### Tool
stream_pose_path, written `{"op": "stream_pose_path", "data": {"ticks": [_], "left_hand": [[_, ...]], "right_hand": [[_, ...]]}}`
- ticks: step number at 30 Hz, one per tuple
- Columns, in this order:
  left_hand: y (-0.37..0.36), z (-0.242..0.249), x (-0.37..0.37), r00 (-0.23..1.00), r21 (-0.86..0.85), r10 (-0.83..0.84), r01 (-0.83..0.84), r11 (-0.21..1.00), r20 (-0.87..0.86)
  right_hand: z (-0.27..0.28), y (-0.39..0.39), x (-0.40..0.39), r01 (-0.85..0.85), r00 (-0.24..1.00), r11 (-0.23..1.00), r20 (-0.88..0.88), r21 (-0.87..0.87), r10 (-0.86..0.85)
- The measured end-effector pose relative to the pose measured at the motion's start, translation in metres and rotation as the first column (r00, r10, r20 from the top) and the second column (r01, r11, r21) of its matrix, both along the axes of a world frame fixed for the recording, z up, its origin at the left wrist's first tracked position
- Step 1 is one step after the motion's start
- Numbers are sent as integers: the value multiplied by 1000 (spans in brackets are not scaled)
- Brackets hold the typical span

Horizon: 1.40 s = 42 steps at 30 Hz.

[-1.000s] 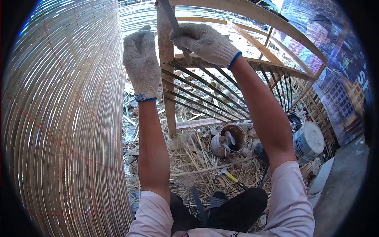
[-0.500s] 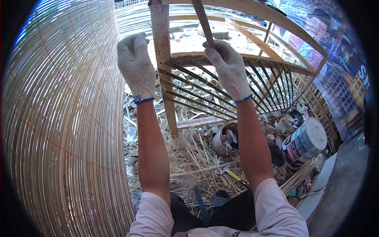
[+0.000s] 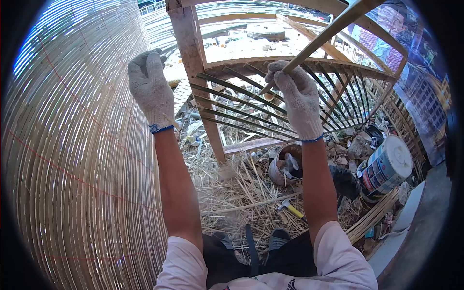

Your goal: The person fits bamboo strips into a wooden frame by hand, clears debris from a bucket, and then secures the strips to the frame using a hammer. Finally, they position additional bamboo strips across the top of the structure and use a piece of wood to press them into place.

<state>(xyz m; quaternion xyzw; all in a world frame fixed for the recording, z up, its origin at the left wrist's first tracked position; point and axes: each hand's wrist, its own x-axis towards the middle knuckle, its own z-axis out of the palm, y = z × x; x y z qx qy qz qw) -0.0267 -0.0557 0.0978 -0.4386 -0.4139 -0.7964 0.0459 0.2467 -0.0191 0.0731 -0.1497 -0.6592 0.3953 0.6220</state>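
My right hand, in a pale knitted work glove, is closed around a long, flat bamboo strip. This strip slants from its lower tip beside the fingers to the upper right. Behind that hand stands a curved wooden frame with thin green strips fanned across its lower part. My left hand, gloved alike, is raised left of the frame's post, near the slatted bamboo screen. Its fingers are curled together, and whatever they may hold is hidden.
Straw and scraps cover the ground around my feet. A yellow-handled hammer lies there, near an open bucket. At the right are a tipped paint bucket and a bundle of thin sticks. A tyre lies beyond the frame.
The strip in my right hand has swung from near upright to slanting right, its lower tip now showing. My left hand has shifted left, away from the post. The view has moved slightly.
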Motion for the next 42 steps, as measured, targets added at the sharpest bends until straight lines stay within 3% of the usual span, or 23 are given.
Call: {"op": "stream_pose_path", "data": {"ticks": [8,12,16,19,24,27,39,42], "left_hand": [[-5,-1,-7,996,-16,51,-52,998,-75],[-16,2,-13,989,-17,123,-125,992,-79],[-20,0,-20,988,-31,136,-139,990,-78],[-19,-2,-21,984,-76,150,-157,985,-93],[-15,-3,-14,994,-46,86,-89,995,-72],[-12,-3,-11,999,-28,21,-23,999,-40],[0,-7,3,999,-111,-48,46,993,-11],[-1,-7,5,999,-141,-41,44,989,24]], "right_hand": [[4,0,10,97,995,995,9,1,-97],[-1,6,5,30,997,999,-64,-17,-31],[-11,12,-2,71,995,997,-69,-31,-73],[-15,10,-5,86,996,991,37,-101,-82],[-44,24,-10,156,978,988,144,-16,-152],[-64,34,2,261,904,962,372,-85,-212],[-102,38,11,337,803,938,544,-79,-243],[-110,42,6,312,830,948,505,-67,-238]]}}
